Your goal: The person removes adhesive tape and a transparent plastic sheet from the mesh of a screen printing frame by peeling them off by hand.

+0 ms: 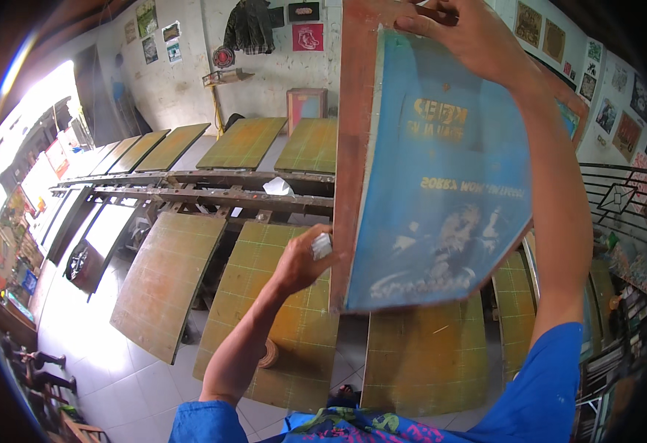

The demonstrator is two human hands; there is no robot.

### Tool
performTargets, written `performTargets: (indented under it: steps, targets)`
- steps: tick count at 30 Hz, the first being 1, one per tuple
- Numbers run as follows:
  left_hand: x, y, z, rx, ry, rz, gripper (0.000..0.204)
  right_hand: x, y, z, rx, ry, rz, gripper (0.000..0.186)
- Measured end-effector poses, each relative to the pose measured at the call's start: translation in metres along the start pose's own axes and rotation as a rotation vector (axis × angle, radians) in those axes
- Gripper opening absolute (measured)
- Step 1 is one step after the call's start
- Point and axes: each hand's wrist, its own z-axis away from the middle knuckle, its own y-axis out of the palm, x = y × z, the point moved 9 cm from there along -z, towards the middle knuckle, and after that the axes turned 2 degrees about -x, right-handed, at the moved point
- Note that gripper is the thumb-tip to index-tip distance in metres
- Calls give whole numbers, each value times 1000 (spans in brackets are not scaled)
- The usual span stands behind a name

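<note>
A silk-screen printing frame with blue mesh and a reddish-brown border is held up and tilted in front of me. Pale lettering, which reads backwards, and a figure picture show in its mesh. Gripping the frame's top edge is my right hand, fingers closed over the border. My left hand is closed by the frame's lower left edge, with a small crumpled white wad in it. Whether its hidden fingertips touch the frame, I cannot tell. Below lie yellow-green printing boards marked with pale lines; a round brown roll sits on one.
Several more boards stand in a row beyond a dark rail. On that rail lies a crumpled white sheet. A metal rack is at the right, and a bright doorway at the left. Tiled floor shows between boards.
</note>
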Motion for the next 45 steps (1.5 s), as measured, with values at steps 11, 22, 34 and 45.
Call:
performTargets:
  steps: [11, 22, 34, 45]
  targets:
    - [6, -6, -22, 99, 75, -84, 55, 42, -7, 32, -90, -138, 239, 29]
    - [-218, -134, -76, -532, 557, 14, 68, 40, -3, 3, 83, -216, -74, 34]
    - [-266, -149, -104, -335, 598, -122, 65, 32, 10, -31, 254, -212, -116, 27]
    - [-255, -151, -131, -274, 569, -164, 63, 27, 8, -29, -2, -299, -64, 27]
